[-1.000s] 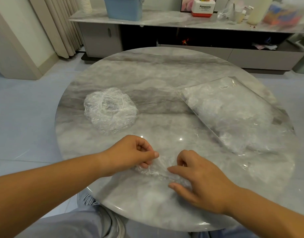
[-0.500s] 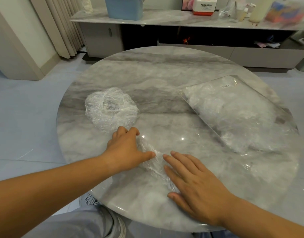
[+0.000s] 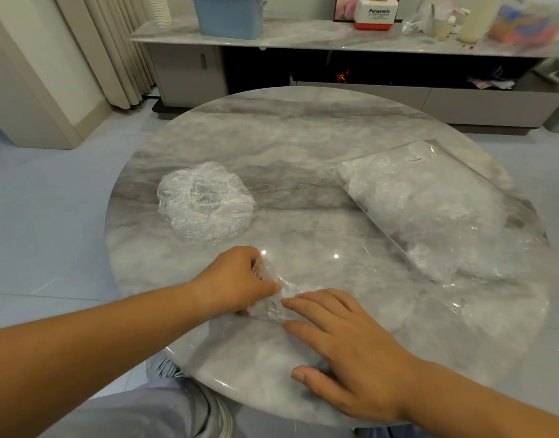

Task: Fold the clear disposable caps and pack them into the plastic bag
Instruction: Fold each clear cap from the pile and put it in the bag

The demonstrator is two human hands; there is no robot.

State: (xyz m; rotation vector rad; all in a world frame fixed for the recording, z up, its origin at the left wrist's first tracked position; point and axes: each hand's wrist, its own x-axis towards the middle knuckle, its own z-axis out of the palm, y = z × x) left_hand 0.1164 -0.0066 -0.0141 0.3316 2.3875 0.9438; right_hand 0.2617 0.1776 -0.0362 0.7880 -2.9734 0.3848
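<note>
The left hand (image 3: 237, 279) pinches the cap (image 3: 273, 303) in a closed grip while the right hand (image 3: 350, 352), open, flattens it beside that grip, probably to crease a fold.

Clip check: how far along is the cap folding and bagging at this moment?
Done: the plastic bag on the right of the table already holds crumpled clear caps. In hand: the left hand pinches a cap being folded near the front edge, while the right hand lies flat beside it. Left: a loose pile of caps on the left waits unfolded, and the current one is not bagged.
</note>
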